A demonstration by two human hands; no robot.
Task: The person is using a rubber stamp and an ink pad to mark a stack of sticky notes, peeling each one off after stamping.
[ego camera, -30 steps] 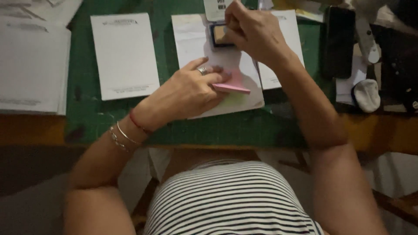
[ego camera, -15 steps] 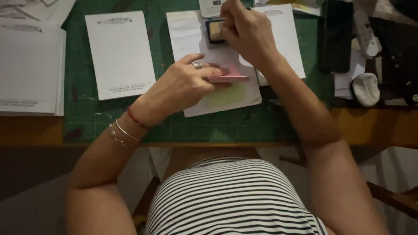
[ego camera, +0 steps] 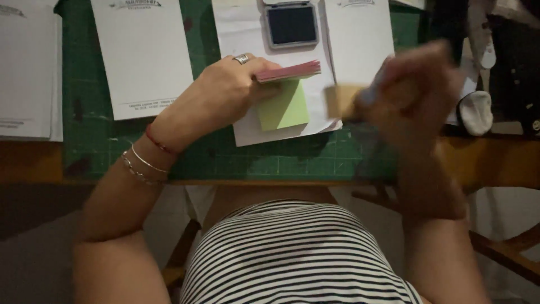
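A white printed sheet (ego camera: pixel 143 56) with a dark header lies upright on the green cutting mat (ego camera: pixel 90 141), left of centre; a second headed sheet (ego camera: pixel 360 39) lies right of the ink pad, and a stack of white paper (ego camera: pixel 25 73) sits at the far left edge of the worktop (ego camera: pixel 34 163); the ink pad (ego camera: pixel 291 24), a grey-rimmed rectangle with a dark blue face, lies open at the top centre on a plain white sheet (ego camera: pixel 242 121). The left hand (ego camera: pixel 225 93) pinches a thin pink-edged pad of notes (ego camera: pixel 289 71) between thumb and fingers, lifted at its left end, its long axis running left to right with the free end pointing right; a lime-green square note (ego camera: pixel 286 107) lies flat just below it, slightly tilted. The right hand (ego camera: pixel 410 95) is blurred, closed around a stamp with a pale wooden block (ego camera: pixel 340 100) that points left toward the green note; how tightly its fingers grip I cannot tell.
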